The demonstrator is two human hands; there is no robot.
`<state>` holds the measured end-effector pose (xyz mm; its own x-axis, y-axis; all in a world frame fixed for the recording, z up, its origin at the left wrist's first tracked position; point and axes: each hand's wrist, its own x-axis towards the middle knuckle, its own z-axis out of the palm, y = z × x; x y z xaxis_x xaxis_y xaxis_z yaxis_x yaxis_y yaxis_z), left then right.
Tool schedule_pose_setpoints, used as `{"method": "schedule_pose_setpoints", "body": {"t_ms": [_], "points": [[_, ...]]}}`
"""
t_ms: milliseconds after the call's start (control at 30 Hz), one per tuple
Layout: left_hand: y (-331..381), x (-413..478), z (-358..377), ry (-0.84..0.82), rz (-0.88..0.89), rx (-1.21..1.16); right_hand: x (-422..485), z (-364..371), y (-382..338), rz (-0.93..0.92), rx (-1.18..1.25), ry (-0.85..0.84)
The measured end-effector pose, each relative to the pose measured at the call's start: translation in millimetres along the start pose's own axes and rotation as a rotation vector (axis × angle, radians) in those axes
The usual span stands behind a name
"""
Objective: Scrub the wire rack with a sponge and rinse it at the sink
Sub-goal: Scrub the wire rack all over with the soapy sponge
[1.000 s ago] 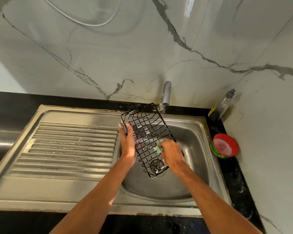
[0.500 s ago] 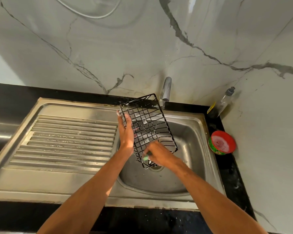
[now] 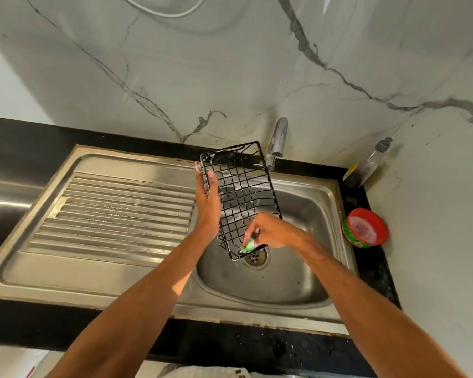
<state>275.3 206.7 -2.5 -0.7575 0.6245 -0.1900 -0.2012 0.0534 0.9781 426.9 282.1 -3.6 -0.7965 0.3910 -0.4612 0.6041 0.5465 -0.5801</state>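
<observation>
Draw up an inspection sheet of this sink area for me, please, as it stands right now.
Surface: steel sink with ribbed drainboard, set in a black counter.
Job's things: black wire rack held tilted over the basin, lower end near the drain; green sponge at that lower end; tap behind, no running water seen.
Clutter: red-rimmed tub and pump bottle on the counter at the right.
Hands: left hand rests with straight fingers against the rack's left side; right hand grips the sponge.
Cables: white cord looping on the wall at the top.
Surroundings: marble-look wall.
</observation>
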Motion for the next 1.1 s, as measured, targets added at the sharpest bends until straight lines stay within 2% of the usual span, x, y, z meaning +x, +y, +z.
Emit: {"method": "schedule_pose_setpoints", "body": {"t_ms": [100, 200, 267, 400, 467, 567, 700, 800, 900, 1000, 1033, 1100], "points": [[10.0, 0.1, 0.2, 0.021, -0.001, 0.031, 9.8, 15.3, -8.6, -0.03, -0.04, 0.144], [16.9, 3.2, 2.1, 0.027, 0.066, 0.048, 2.9, 28.3, -19.2, -0.112, -0.068, 0.069], [13.4, 6.4, -0.4, 0.062, 0.038, 0.031, -3.3, 13.2, -11.4, -0.082, -0.092, 0.025], [13.2, 8.1, -2.8, 0.095, 0.008, 0.024, -1.0, -2.7, 11.0, -0.014, -0.275, 0.226], [16.1, 7.0, -2.5, 0.084, 0.074, 0.062, 0.4, 13.2, 2.7, -0.053, -0.339, 0.231], [14.0, 5.9, -4.9, 0.045, 0.173, 0.112, -8.4, 27.7, -9.5, -0.132, -0.282, 0.171], [13.7, 5.8, -7.9, 0.075, 0.172, 0.1, -13.0, 9.9, 9.8, -0.045, -0.306, 0.32], [17.9, 5.0, -8.4, 0.088, 0.17, 0.107, -18.9, 18.3, -1.9, -0.055, -0.427, 0.312], [11.7, 5.6, -10.9, 0.039, 0.24, 0.147, -23.8, 32.3, -11.3, -0.168, -0.316, 0.284], [4.7, 7.2, -11.3, 0.073, 0.218, 0.132, -25.3, 32.1, 10.6, -0.002, -0.137, 0.408], [3.3, 7.9, -11.2, 0.086, 0.203, 0.133, -25.8, 34.6, 10.3, -0.015, -0.129, 0.426], [3.0, 8.0, -8.4, 0.086, 0.202, 0.142, -23.0, 49.0, -8.7, -0.123, -0.109, 0.359]]}}
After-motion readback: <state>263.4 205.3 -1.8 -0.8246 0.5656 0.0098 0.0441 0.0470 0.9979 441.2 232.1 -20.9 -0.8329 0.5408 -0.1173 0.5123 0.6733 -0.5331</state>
